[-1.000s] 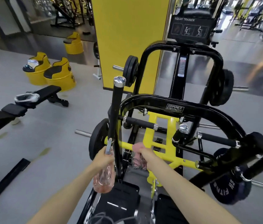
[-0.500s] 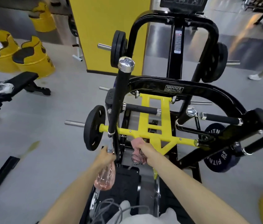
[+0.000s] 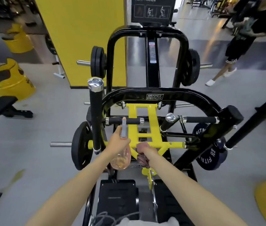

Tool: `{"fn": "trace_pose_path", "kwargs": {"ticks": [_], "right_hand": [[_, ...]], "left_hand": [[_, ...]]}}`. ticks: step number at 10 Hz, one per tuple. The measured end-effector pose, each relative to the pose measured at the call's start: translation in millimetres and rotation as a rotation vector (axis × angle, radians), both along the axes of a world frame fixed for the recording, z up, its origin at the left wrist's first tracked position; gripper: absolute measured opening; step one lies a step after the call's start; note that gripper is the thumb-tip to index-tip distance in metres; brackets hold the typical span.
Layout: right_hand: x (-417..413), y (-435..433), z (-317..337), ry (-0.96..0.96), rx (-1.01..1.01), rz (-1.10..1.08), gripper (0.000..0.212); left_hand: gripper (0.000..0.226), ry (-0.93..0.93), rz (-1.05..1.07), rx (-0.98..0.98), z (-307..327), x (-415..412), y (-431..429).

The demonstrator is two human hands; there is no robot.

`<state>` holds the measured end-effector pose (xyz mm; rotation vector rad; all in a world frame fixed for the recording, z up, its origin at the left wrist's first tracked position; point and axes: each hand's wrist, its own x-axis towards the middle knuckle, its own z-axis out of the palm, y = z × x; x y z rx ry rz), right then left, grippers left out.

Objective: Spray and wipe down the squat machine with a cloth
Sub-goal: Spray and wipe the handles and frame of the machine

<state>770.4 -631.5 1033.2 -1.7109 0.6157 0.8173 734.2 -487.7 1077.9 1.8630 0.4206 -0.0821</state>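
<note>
At yellow crossbar (image 3: 173, 144) mid: my L hand (image 3: 119, 141) grips spray bottle (image 3: 120, 158), R hand (image 3: 147, 148) clenches cloth (image 3: 142, 161) by it; open floor (image 3: 47, 160) either side.

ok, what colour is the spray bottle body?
Spray bottle is translucent pink, best seen in the head view.

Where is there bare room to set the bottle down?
The black left footplate is bare, as is the grey floor between the left weight plate and the bench. Crowded: the yellow frame, hemmed in by handles.
</note>
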Motion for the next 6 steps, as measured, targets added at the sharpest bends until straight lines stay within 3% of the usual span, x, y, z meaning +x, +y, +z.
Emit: {"fn": "trace_pose_path", "kwargs": {"ticks": [1,2,3,5,6], "right_hand": [[9,-2,14,-0.115,0.161,0.07,0.002],[15,0,16,-0.137,0.22,0.073,0.018],[15,14,21,-0.116,0.234,0.116,0.012],[8,55,25,-0.045,0.147,0.133,0.012],[5,77,31,-0.061,0.144,0.216,0.011]], "left_hand": [[0.042,0.0,-0.05,-0.035,19,16,3],[0.042,0.074,-0.224,0.005,29,8,11],[0.05,0.11,-0.26,-0.021,23,-21,23],[0.08,0.302,-0.275,-0.003,17,-95,76],[0.079,0.279,-0.104,0.07,22,-114,119]]}}
